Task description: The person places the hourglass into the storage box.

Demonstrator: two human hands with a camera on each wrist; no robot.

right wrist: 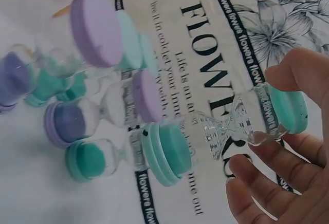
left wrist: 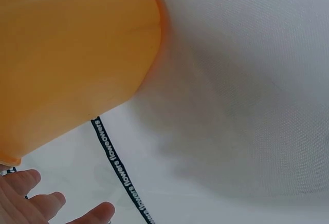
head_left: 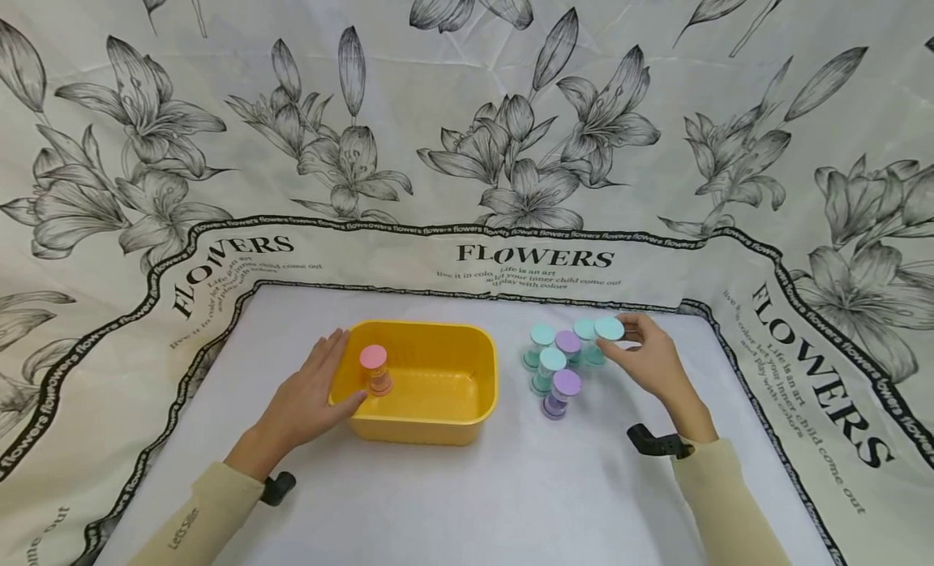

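The teal-capped hourglass [right wrist: 175, 152] is in my right hand [head_left: 642, 351], at the far right end of a cluster above the right part of the table [head_left: 511, 501]. My thumb and fingers pinch it from opposite sides around the top cap and upper bulb. Whether its base is clear of the table is hard to judge from overhead, though the wrist view suggests it is raised.

To handle it well, I should squeeze lightly on the cap rather than the glass, and draw it straight up and away to the right so its base doesn't knock the teal neighbour just beside it.

Its long axis looks close to upright, roughly parallel to the others, with the gripped cap uppermost and the teal sand in the lower bulb.

Next to it stand 5 more: 3 teal hourglasses [head_left: 552, 360] and 2 purple hourglasses [head_left: 566, 383]. Well to their left is the yellow bin [head_left: 416, 434], with 1 pink hourglass [head_left: 374, 358] upright inside. My left hand [head_left: 308, 392] grasps nothing; its spread fingers rest against the bin's left side, thumb over the rim.
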